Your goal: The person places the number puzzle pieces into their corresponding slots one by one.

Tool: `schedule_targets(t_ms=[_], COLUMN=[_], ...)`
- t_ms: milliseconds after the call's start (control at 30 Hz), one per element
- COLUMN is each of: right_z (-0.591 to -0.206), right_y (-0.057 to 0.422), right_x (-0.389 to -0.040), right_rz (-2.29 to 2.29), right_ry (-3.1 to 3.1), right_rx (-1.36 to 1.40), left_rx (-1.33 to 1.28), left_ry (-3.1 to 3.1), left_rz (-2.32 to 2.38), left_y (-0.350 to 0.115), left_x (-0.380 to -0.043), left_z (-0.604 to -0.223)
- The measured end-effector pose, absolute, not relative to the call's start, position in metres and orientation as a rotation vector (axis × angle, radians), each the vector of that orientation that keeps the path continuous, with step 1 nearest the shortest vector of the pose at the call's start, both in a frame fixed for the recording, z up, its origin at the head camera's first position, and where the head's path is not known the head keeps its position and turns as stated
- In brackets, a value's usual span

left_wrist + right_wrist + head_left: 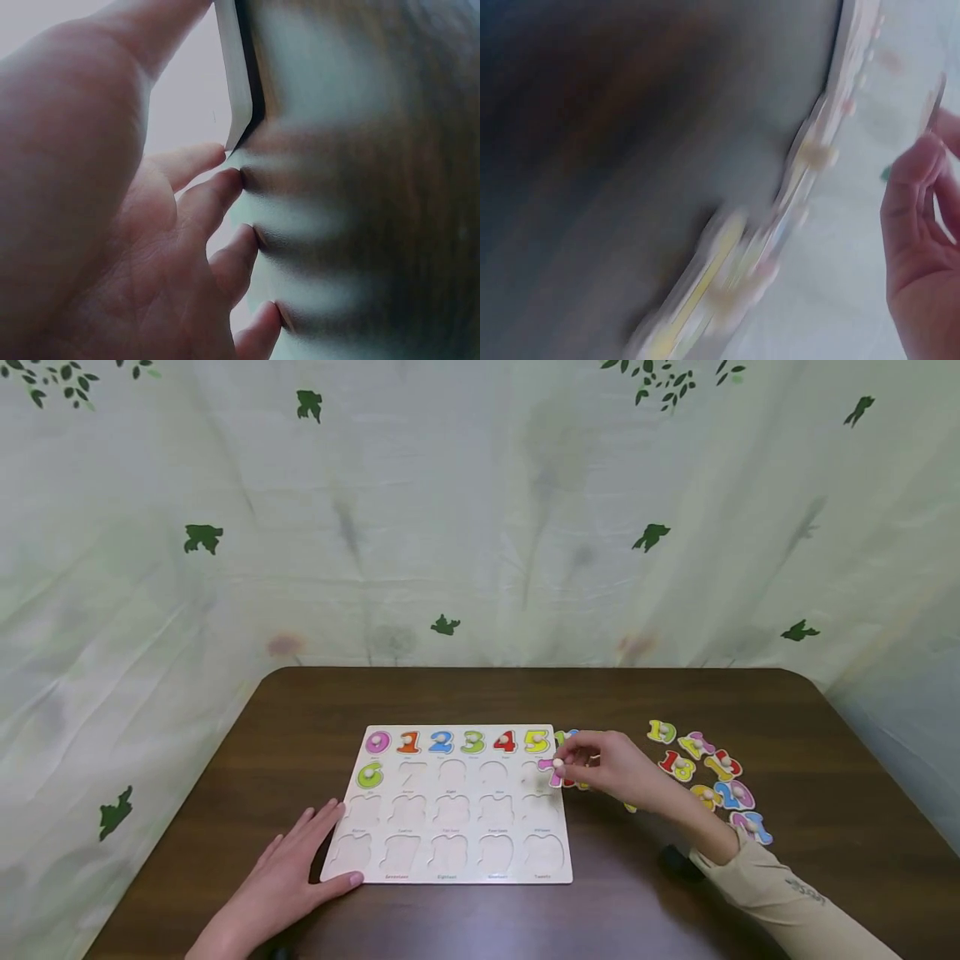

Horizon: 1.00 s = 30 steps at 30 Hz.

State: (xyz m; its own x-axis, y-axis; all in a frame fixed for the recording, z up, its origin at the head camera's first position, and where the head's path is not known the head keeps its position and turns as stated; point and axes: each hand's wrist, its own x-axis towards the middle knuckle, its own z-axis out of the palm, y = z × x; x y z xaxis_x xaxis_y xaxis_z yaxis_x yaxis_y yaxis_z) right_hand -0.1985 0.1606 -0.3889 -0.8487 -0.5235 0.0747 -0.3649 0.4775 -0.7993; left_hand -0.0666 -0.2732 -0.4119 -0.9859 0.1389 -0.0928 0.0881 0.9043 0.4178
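Note:
A white number puzzle board (558, 872) lies on the table, with pieces 0 to 5 along its top row and a green 6 (370, 775) below. My right hand (615, 767) pinches a magenta puzzle piece (555, 778) by its knob, over the board's right edge; it looks like a 7, partly covered by the fingers. In the right wrist view, that piece (936, 105) appears edge-on at the fingertips. My left hand (281, 872) rests with spread fingers at the board's left edge, thumb on its lower left corner. The left wrist view shows the fingertips on the table.
Several loose number pieces lie right of the board, including a red and yellow 13 (677, 766) and a blue and magenta 20 (735, 795). More pieces are partly hidden behind the right hand. A dark object (680, 864) sits under the right forearm. Behind the table (465, 693) hangs a leaf-patterned curtain (480, 527).

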Motion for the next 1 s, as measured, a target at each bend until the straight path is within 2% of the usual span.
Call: schedule_targets(t_ms=[433,1000], right_z=[-0.384,-0.387], right_y=[0.096,0.012], right_x=[-0.202,-0.222], right_rz=[-1.391,-1.311], right_ry=[2.515,2.393], right_rx=[-0.776,-0.638], left_rx=[0.167,0.174], left_ry=[2.934,2.952], left_rz=[0.642,0.665], left_y=[-0.273,-0.272], left_x=[-0.067,-0.063], left_z=[-0.41,-0.408])
